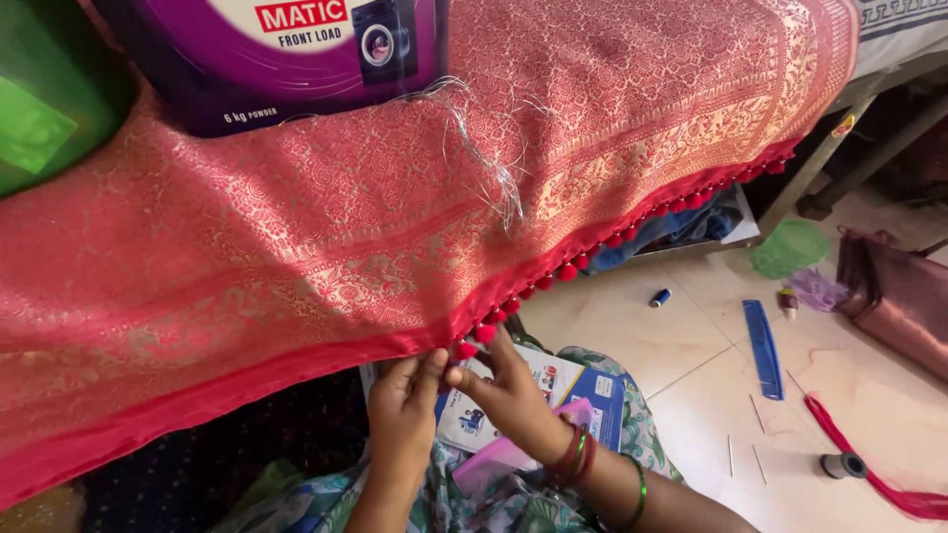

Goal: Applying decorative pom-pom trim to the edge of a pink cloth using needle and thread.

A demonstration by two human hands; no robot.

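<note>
My hands, left (403, 395) and right (506, 387), meet at the hem of the red sari (326, 237), fingertips pinching a red tassel (464, 349) on its edge. The sari drapes over the surface above my lap, a purple box (272, 59) resting on it. A blue comb (763, 347) lies on the floor (869, 395).

Purple detergent box (267, 59) top left, green bag (39, 99) beside it. On floor (632, 345): blue comb (763, 347), blue spool (660, 297), grey spool (842, 465), red thread bundle (869, 469), green cloth (790, 247), brown bag (904, 296)
</note>
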